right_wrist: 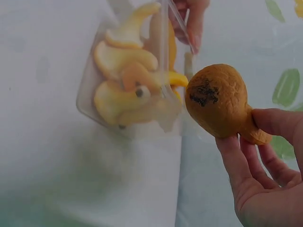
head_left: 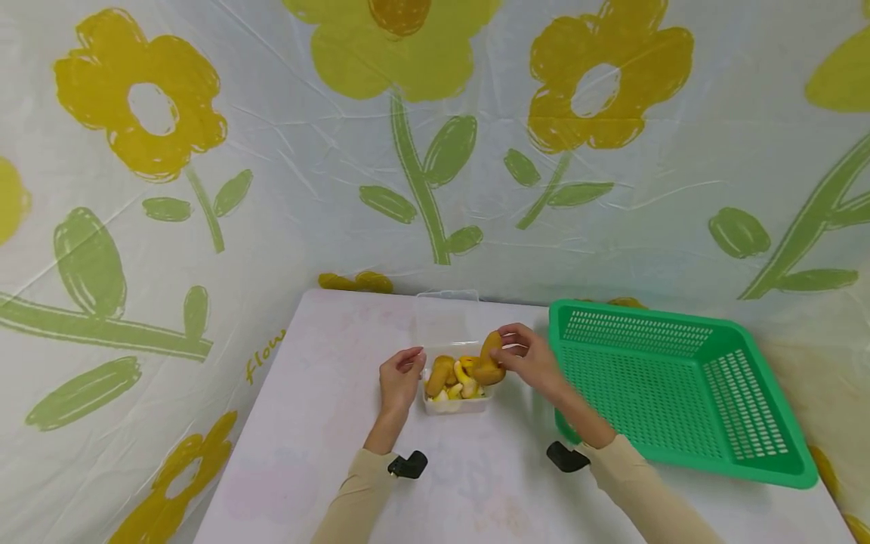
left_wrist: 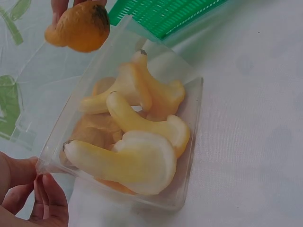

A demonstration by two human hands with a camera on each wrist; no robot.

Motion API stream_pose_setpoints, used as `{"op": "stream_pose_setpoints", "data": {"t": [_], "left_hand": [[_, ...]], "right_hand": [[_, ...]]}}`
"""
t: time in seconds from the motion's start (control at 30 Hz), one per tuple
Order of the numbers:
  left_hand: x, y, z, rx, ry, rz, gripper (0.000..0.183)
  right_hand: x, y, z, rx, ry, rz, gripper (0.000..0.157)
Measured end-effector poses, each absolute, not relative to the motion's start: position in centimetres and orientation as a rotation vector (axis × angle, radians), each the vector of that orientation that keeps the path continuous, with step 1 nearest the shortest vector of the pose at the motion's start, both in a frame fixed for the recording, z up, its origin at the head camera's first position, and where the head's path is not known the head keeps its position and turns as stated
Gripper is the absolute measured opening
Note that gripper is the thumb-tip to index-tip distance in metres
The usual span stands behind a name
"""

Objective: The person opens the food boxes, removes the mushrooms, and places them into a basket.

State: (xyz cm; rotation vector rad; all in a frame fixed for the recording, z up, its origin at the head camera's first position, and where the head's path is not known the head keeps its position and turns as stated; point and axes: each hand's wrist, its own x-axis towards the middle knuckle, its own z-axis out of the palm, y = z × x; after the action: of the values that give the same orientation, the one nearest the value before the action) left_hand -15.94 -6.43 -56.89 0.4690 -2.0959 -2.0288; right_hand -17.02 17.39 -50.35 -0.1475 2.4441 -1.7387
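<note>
My right hand [head_left: 533, 363] pinches a small orange-brown butternut squash [right_wrist: 215, 100] by its narrow neck. A dark rough patch marks its round end, and it is held over the right side of a clear plastic box [head_left: 457, 408]. At the box's left rim, my left hand [head_left: 399, 381] pinches the corner between thumb and fingers. Inside lie several curved yellow pieces [left_wrist: 149, 163] with pale, flared ends and some dark tips. Another brown rounded piece [head_left: 442, 375] rests among them. The box's clear lid [head_left: 447, 313] is folded back behind it.
To the right stands a large green perforated plastic basket [head_left: 632, 400], its near left edge close to my right forearm. A pale cloth covers the table [head_left: 326, 453]. Behind and to the left hangs a flower-printed curtain [head_left: 299, 196].
</note>
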Motion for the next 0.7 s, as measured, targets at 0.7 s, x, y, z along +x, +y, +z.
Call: {"op": "stream_pose_setpoints", "data": {"t": [0.7], "left_hand": [[-15.9,-6.5,-56.9,0.471,-2.108,-2.027,0.017]], "right_hand": [[-17.9,27.9,-47.1,0.003,2.335,-1.837,0.058]]}}
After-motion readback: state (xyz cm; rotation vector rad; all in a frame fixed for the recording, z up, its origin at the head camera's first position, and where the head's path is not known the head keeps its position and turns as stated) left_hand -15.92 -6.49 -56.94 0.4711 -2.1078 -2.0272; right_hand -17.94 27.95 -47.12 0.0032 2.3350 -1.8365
